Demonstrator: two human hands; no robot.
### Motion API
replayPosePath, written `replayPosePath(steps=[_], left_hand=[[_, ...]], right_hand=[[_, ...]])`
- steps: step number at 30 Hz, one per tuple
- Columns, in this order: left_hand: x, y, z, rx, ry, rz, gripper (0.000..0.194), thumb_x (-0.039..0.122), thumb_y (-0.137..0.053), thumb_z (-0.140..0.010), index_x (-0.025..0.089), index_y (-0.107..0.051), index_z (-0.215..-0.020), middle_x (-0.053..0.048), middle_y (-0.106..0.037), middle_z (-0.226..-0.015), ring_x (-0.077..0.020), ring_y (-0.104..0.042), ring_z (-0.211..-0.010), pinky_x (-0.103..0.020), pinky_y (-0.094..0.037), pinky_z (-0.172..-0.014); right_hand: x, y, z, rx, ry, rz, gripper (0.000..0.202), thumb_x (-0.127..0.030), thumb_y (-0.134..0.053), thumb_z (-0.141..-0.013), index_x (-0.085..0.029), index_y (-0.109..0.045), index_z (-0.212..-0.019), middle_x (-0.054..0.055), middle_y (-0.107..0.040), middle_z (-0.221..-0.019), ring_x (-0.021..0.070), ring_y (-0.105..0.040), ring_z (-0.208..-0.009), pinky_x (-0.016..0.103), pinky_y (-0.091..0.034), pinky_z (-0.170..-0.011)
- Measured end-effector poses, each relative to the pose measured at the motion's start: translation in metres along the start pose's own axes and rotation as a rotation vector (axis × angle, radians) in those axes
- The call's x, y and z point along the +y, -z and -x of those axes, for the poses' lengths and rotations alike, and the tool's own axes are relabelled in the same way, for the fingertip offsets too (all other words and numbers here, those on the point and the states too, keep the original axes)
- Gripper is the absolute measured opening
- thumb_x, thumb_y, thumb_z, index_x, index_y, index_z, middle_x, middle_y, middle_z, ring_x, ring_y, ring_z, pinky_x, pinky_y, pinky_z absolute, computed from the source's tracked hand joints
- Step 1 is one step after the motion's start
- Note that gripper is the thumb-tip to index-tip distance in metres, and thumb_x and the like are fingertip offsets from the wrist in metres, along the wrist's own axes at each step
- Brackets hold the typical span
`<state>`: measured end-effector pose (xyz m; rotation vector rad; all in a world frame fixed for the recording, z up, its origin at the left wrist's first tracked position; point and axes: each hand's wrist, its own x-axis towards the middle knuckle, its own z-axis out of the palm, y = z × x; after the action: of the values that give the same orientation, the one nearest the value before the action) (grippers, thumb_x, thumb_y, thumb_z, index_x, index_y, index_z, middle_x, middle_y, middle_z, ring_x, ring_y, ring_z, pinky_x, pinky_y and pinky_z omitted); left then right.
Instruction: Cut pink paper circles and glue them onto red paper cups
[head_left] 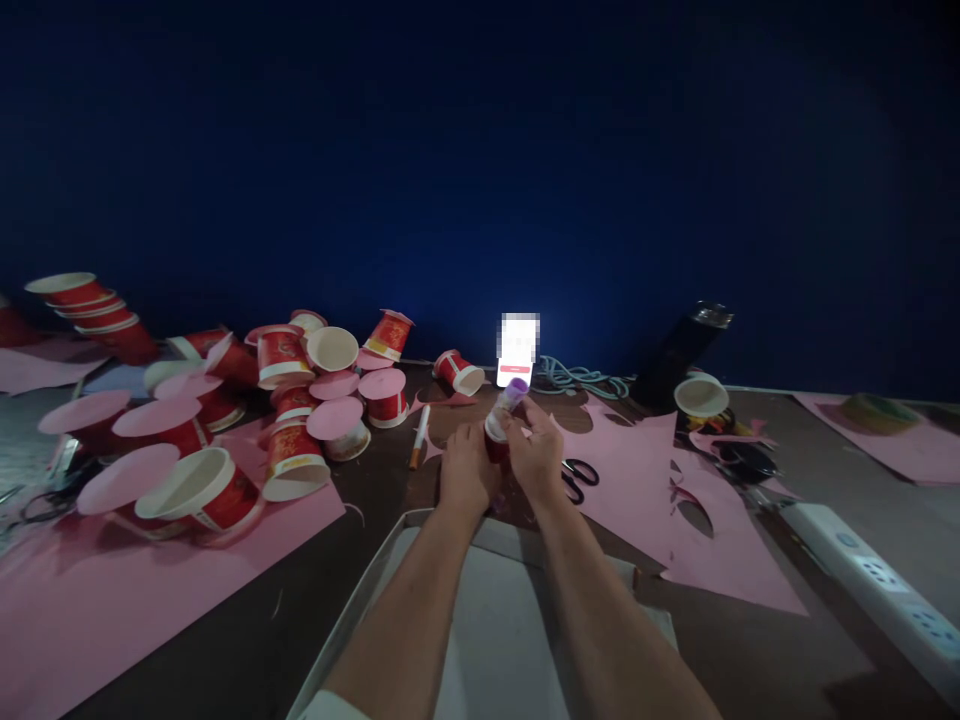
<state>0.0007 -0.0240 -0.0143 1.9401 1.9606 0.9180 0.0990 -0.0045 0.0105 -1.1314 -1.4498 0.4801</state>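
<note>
Straight ahead of me, my left hand [469, 465] is wrapped round a red and white paper cup [496, 428], much of it hidden by my fingers. On the cup's right side, my right hand [535, 452] has its fingers closed on a small see-through tube with a purple end [516, 389], which sticks up over the cup's rim. Its lower part is hidden. Black-handled scissors [581, 478] lie just right of my right hand. To the left of my hands rests a white and orange marker-like stick [420, 437].
Several red paper cups [292, 455], many with pink paper discs [335, 418], crowd the left. Cut pink paper [630, 480] lies right. A lit phone [516, 345] stands behind my hands. A black bottle [679, 350], cable [585, 380], power strip [862, 565] and shallow box [360, 610] are around.
</note>
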Motion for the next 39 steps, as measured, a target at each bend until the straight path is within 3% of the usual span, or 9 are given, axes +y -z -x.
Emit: replayPosePath(steps=[4, 6, 9, 13, 16, 19, 25, 34, 39], left_hand=[[0.002, 0.002, 0.001, 0.027, 0.008, -0.009, 0.045, 0.038, -0.066, -0.071, 0.015, -0.057, -0.108, -0.013, -0.059, -0.104, -0.0292, -0.055, -0.099, -0.038, -0.043, -0.083], [0.002, 0.002, 0.002, 0.029, -0.014, -0.004, 0.05, 0.044, -0.066, -0.072, 0.014, -0.055, -0.111, -0.014, -0.059, -0.106, -0.0291, -0.054, -0.1, -0.039, -0.042, -0.085], [0.002, 0.002, 0.002, 0.037, -0.031, -0.001, 0.052, 0.048, -0.063, -0.075, 0.012, -0.054, -0.112, -0.015, -0.058, -0.107, -0.0295, -0.054, -0.101, -0.04, -0.042, -0.085], [0.001, 0.001, 0.002, 0.052, -0.034, 0.017, 0.051, 0.045, -0.068, -0.071, 0.014, -0.056, -0.11, -0.014, -0.059, -0.104, -0.0292, -0.055, -0.101, -0.04, -0.042, -0.086], [0.001, 0.001, 0.002, 0.076, -0.059, 0.056, 0.07, 0.05, -0.071, -0.067, 0.012, -0.05, -0.122, -0.017, -0.057, -0.111, -0.032, -0.052, -0.108, -0.043, -0.042, -0.09], [0.003, 0.006, 0.002, 0.201, -0.133, 0.109, 0.081, 0.053, -0.067, -0.07, 0.011, -0.04, -0.133, -0.02, -0.052, -0.124, -0.0335, -0.045, -0.119, -0.047, -0.036, -0.098], [0.016, 0.019, 0.008, 0.421, -0.304, 0.354, 0.064, 0.045, -0.067, -0.074, 0.019, -0.046, -0.128, -0.013, -0.052, -0.127, -0.0269, -0.043, -0.123, -0.044, -0.031, -0.106], [0.026, 0.027, 0.009, 0.158, -0.168, 0.923, 0.032, 0.035, -0.067, -0.075, 0.021, -0.063, -0.104, -0.006, -0.06, -0.106, -0.0194, -0.058, -0.099, -0.033, -0.048, -0.088], [0.029, 0.032, 0.007, 0.107, -0.009, 1.131, 0.029, 0.038, -0.07, -0.072, 0.017, -0.065, -0.091, -0.003, -0.062, -0.089, -0.015, -0.06, -0.079, -0.026, -0.051, -0.069]], right_hand=[[0.007, 0.004, -0.01, 0.319, -0.21, -0.495, 0.03, -0.04, -0.066, -0.075, -0.018, -0.063, -0.095, 0.004, -0.07, -0.093, 0.0181, -0.066, -0.087, 0.033, -0.05, -0.082], [0.015, 0.008, -0.016, 0.391, -0.385, -0.729, 0.03, -0.04, -0.071, -0.071, -0.019, -0.062, -0.089, 0.001, -0.069, -0.089, 0.0148, -0.066, -0.083, 0.03, -0.051, -0.082], [0.025, 0.014, -0.018, 0.33, -0.596, -0.897, 0.029, -0.043, -0.071, -0.07, -0.02, -0.061, -0.083, -0.001, -0.068, -0.077, 0.0117, -0.065, -0.068, 0.029, -0.055, -0.074], [0.033, 0.019, -0.014, 0.242, -0.706, -1.034, 0.027, -0.044, -0.072, -0.07, -0.021, -0.06, -0.078, -0.002, -0.066, -0.07, 0.0117, -0.063, -0.06, 0.03, -0.057, -0.069], [0.035, 0.021, -0.01, 0.242, -0.783, -1.113, 0.026, -0.044, -0.072, -0.07, -0.022, -0.06, -0.076, -0.004, -0.064, -0.066, 0.0104, -0.061, -0.057, 0.027, -0.056, -0.063], [0.028, 0.025, -0.006, 0.238, -0.739, -1.18, 0.023, -0.039, -0.074, -0.069, -0.023, -0.061, -0.081, -0.006, -0.064, -0.069, 0.0085, -0.061, -0.061, 0.023, -0.054, -0.062], [-0.007, 0.034, 0.008, 0.057, -0.48, -1.155, 0.029, -0.028, -0.071, -0.074, -0.026, -0.061, -0.101, -0.002, -0.069, -0.098, 0.0105, -0.064, -0.077, 0.026, -0.053, -0.072], [-0.021, 0.024, 0.024, -0.109, -0.582, -1.166, 0.038, -0.024, -0.074, -0.071, -0.027, -0.058, -0.105, -0.002, -0.066, -0.084, 0.0123, -0.062, -0.067, 0.024, -0.053, -0.058], [-0.023, 0.028, 0.023, -0.196, -0.599, -1.245, 0.034, -0.028, -0.069, -0.077, -0.029, -0.059, -0.109, -0.002, -0.066, -0.086, 0.0088, -0.059, -0.062, 0.019, -0.05, -0.053]])
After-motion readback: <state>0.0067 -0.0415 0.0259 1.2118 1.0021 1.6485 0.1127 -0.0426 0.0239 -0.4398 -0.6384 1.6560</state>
